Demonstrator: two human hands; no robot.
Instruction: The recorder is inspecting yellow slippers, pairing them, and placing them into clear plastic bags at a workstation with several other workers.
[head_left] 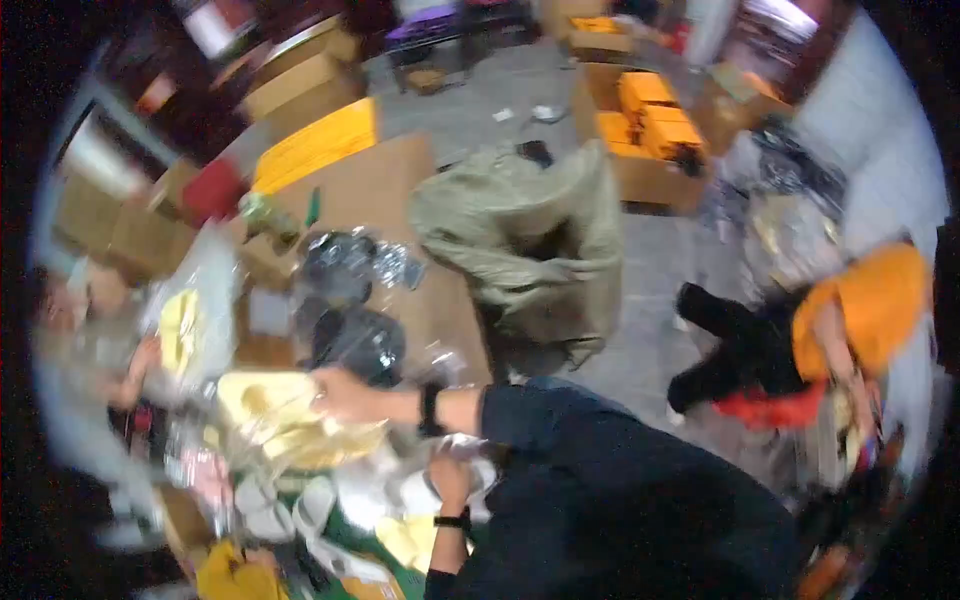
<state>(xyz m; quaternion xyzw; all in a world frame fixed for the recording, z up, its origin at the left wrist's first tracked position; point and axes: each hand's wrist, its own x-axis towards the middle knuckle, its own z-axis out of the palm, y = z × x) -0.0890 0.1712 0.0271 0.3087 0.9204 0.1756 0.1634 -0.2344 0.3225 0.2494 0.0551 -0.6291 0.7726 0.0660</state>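
A pale yellow packet (275, 418) is grasped by the right hand (345, 396), near which the grip of the left hand (450, 480) cannot be told.

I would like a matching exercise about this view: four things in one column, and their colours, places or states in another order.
Things:
1. Pale-yellow bundle
2. Woven sack
3. Open cardboard box, upper right
4. Co-worker's shirt

Descriptions:
A. greyish-green
B. orange, near the right edge of the picture
C. touched by the person's right hand
D. holding orange packages

Right pairs: 1-C, 2-A, 3-D, 4-B.
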